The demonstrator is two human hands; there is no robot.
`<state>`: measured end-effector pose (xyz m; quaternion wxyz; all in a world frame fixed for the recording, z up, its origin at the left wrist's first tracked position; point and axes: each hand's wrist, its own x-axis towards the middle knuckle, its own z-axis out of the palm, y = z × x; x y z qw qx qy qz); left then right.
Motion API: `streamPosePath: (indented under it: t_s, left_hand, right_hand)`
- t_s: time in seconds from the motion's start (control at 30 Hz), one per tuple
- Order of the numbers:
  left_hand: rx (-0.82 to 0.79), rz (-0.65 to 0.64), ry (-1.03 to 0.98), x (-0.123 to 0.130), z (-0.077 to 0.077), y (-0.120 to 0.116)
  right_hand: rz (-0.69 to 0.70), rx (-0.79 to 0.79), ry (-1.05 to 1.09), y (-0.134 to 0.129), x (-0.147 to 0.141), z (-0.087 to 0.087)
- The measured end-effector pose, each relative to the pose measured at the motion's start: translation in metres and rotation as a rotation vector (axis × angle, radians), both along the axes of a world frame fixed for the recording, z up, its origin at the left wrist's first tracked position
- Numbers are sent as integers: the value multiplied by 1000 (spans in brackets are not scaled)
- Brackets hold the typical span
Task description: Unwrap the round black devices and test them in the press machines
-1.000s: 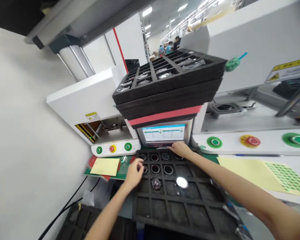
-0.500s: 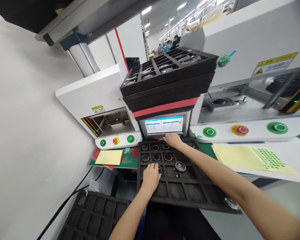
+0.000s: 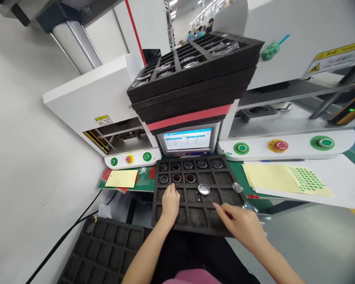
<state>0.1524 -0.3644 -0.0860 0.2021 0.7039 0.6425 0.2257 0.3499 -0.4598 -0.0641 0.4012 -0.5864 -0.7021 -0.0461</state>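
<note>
My left hand (image 3: 170,203) is over the black foam tray (image 3: 197,216), its fingers drawn together just below a dark red round part (image 3: 176,178). What its fingertips hold, if anything, is hidden. My right hand (image 3: 242,223) hovers at the tray's right front, fingers bent and slightly apart, with nothing visible in them. Between the hands, a loose silver-rimmed disc (image 3: 204,189) lies tilted across a divider of the tray. Several round parts sit in the back row, including one at the right end (image 3: 217,164). A second dark red part (image 3: 190,178) occupies the row in front.
Stacked foam trays (image 3: 195,90) rise in front of a monitor (image 3: 186,140). White press machines stand at left (image 3: 97,98) and right (image 3: 290,134), with buttons. Yellow sheets (image 3: 266,177) lie at right; another tray (image 3: 106,252) sits lower left. Crumpled clear film (image 3: 237,187) rests on the tray's right edge.
My right hand has come back from the tray's far edge by the monitor to its right front. The loose disc now shows a shinier face. The camera view has shifted.
</note>
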Motion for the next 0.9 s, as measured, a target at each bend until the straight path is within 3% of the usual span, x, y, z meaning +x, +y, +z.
streamPosePath:
  t_s: [0.17,0.33,0.47,0.63,0.9]
  left_hand:
    - [-90,45,-360,-5,17,-7]
    - [-262,-51,-610,8,62,-40]
    - [-289,-100,-752,17,92,-67]
    - [-165,-253,-652,15,105,-81]
    - [82,-517,-440,3,117,-78]
  right_hand:
    - [14,64,150,-14,-8,18]
    - [65,62,326,-15,-15,38]
    - [136,59,468,-13,-22,52]
    - [185,27,597,-14,-28,66]
    - [261,-25,595,-17,-24,70]
